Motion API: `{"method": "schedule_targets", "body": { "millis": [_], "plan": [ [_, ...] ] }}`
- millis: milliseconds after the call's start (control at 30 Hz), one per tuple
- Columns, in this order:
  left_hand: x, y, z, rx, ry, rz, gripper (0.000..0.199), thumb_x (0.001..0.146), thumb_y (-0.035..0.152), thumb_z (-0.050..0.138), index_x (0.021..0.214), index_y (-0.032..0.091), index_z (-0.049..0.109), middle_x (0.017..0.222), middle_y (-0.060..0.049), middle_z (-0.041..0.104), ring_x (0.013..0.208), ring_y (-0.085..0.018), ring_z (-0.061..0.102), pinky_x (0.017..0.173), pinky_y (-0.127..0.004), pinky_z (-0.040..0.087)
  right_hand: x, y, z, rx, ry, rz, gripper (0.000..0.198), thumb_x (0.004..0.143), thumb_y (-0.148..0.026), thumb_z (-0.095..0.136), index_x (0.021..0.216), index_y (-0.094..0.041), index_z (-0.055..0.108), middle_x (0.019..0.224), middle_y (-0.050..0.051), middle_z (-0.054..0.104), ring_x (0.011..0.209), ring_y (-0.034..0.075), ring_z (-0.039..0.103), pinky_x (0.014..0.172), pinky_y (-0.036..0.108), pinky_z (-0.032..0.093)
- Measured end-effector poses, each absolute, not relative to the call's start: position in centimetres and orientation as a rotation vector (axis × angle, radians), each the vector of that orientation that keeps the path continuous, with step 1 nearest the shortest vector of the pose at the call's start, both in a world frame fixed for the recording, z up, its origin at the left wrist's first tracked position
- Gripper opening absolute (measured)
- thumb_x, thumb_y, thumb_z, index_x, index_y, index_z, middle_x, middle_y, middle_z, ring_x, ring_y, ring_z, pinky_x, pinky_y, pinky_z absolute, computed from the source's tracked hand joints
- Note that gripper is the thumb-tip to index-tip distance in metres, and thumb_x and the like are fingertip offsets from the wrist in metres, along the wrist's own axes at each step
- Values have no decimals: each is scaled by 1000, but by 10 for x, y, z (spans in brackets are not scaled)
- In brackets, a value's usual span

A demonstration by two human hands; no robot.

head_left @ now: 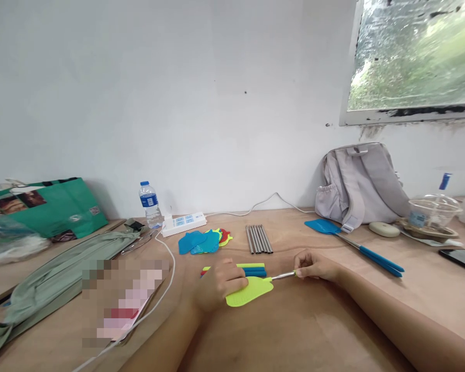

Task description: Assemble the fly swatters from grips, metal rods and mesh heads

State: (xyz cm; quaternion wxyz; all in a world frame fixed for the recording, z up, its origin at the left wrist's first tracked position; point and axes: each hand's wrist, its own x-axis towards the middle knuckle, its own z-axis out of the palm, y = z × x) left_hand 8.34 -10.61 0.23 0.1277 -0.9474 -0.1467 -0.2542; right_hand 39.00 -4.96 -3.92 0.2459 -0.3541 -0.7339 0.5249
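My left hand (221,284) is closed on the broad yellow-green fly swatter head (250,292), which lies low over the table. A thin metal rod (282,276) runs from the head's neck toward my right hand (313,266). The fingers of that hand pinch the rod's far end, where a bit of yellow-green shows; the rest is hidden by the fingers. Just behind my left hand lie yellow-green, blue and red handle tubes (254,270), partly covered by it. Several bare metal rods (259,239) lie side by side farther back. Left of them is a pile of blue, yellow and red swatter heads (198,242).
Blue fly swatters (380,260) lie at the right, before a grey backpack (362,181). A plastic cup (434,214) and a phone (463,260) are farther right. At left are a power strip (184,223), its white cable, a water bottle (150,204) and a green bag (65,206).
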Motion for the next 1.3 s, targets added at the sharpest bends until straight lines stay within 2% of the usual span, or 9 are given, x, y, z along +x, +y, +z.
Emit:
{"method": "schedule_targets", "body": {
  "millis": [267, 567, 833, 967, 1167, 1300],
  "plan": [
    [90, -110, 0, -2675, -312, -692, 22, 87, 15, 34, 77, 17, 54, 68, -4, 60, 60, -11, 50, 62, -28, 33, 388, -54, -31, -954, -2089, 1425, 32, 64, -43, 65, 57, -12, 62, 43, -4, 50, 35, 3, 30, 36, 19, 17],
    [92, -108, -1, -2610, -329, -729, 21, 86, 14, 36, 75, 16, 54, 64, -3, 57, 57, -11, 46, 59, -28, 33, 387, -51, -36, -940, -2086, 1366, 33, 64, -45, 65, 59, -12, 60, 49, -1, 55, 46, 7, 43, 45, 20, 28],
    [88, -107, -2, -2710, -554, -834, 33, 89, 25, 28, 71, 15, 54, 62, -4, 53, 58, -12, 45, 59, -28, 34, 384, -54, -39, -963, -2058, 1284, 35, 64, -48, 64, 60, -13, 57, 52, -1, 54, 48, 8, 45, 45, 20, 30],
    [89, -107, -3, -2775, -627, -939, 33, 87, 28, 32, 69, 16, 56, 59, -3, 55, 56, -12, 46, 59, -26, 35, 383, -56, -38, -977, -2048, 1208, 36, 63, -48, 64, 61, -13, 58, 51, -2, 52, 47, 7, 42, 44, 20, 27],
    [91, -107, -11, -2804, -1172, -1264, 23, 76, 35, 52, 61, 18, 57, 58, -1, 58, 56, -12, 51, 55, -24, 40, 378, -63, -29, -1001, -2022, 921, 35, 65, -49, 62, 59, -14, 58, 49, -2, 46, 45, 7, 37, 43, 21, 25],
    [92, -104, -13, -2735, -1810, -1631, 26, 68, 41, 60, 78, 17, 62, 76, -4, 66, 70, -18, 61, 62, -27, 49, 371, -71, -22, -1045, -2010, 588, 30, 69, -45, 60, 60, -16, 60, 56, 2, 55, 50, 11, 44, 46, 23, 31]
  ]
}}
